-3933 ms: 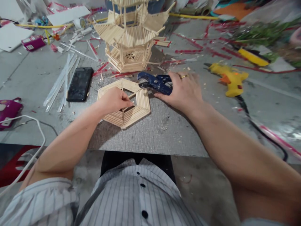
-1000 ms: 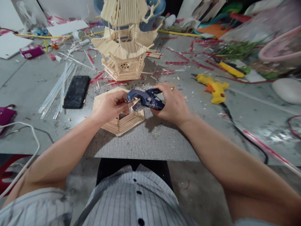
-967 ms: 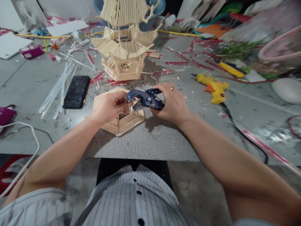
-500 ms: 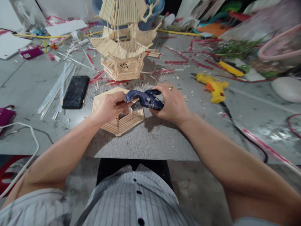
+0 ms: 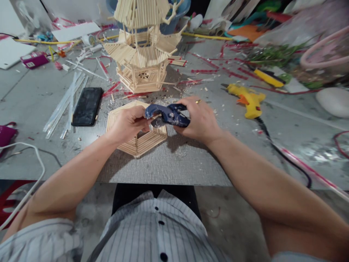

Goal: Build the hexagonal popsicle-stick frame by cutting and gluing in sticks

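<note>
My left hand [image 5: 128,123] pinches a thin wooden stick [image 5: 156,116] and feeds its end into the jaws of a blue cutter [image 5: 166,114]. My right hand [image 5: 200,119], with a ring on one finger, is wrapped round the cutter's handles. Both hands hover just above a flat hexagonal frame of wooden sticks [image 5: 141,141] that lies on a grey textured mat [image 5: 169,160]. Behind it stands a tall pagoda model of sticks [image 5: 141,54].
A black phone [image 5: 87,106] and clear glue sticks [image 5: 65,105] lie to the left. A yellow glue gun [image 5: 247,100] with a black cord lies to the right. Red strips, wood chips, a white cable [image 5: 32,149] and green foliage [image 5: 275,54] litter the table.
3.9 s ago my right hand lay on the cutter on the table and my left hand was at the hexagon. The cutter has since been lifted to the stick; over the last second almost nothing has moved.
</note>
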### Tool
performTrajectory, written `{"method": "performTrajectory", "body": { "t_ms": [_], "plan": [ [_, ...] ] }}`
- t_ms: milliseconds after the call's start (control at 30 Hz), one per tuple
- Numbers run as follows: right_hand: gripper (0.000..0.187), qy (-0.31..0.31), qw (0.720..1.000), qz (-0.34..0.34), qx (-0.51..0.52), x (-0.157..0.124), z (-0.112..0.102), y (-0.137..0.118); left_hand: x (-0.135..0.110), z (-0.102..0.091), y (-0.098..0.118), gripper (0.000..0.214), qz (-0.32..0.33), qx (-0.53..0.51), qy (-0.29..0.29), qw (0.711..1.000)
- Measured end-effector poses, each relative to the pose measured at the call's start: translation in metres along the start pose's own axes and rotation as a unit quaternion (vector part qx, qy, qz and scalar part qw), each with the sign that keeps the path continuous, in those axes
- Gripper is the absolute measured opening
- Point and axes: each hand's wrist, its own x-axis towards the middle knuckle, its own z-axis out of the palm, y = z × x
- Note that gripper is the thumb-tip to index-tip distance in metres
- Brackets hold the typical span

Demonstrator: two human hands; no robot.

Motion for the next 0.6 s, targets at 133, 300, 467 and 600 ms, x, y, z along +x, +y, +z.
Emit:
{"method": "performTrajectory", "body": {
  "t_ms": [133, 300, 467, 600],
  "plan": [
    [0.045, -0.008, 1.000, 0.002, -0.004, 0.0000, -0.0001, -0.0002, -0.0003, 0.0000, -0.0030, 0.014, 0.001, 0.000, -0.001, 1.000],
    [0.046, -0.020, 1.000, 0.011, -0.011, 0.0001, 0.0008, -0.0010, 0.0011, -0.0005, 0.0020, 0.013, 0.004, 0.014, -0.005, 1.000],
    [0.046, -0.036, 0.999, 0.019, -0.014, 0.0001, 0.0004, -0.0025, 0.0028, -0.0015, 0.0047, 0.015, 0.027, 0.020, -0.031, 0.999],
    [0.046, -0.046, 0.999, 0.021, -0.016, 0.0002, -0.0001, -0.0025, 0.0033, -0.0013, -0.0008, 0.017, 0.040, -0.002, -0.021, 0.999]
  ]
}}
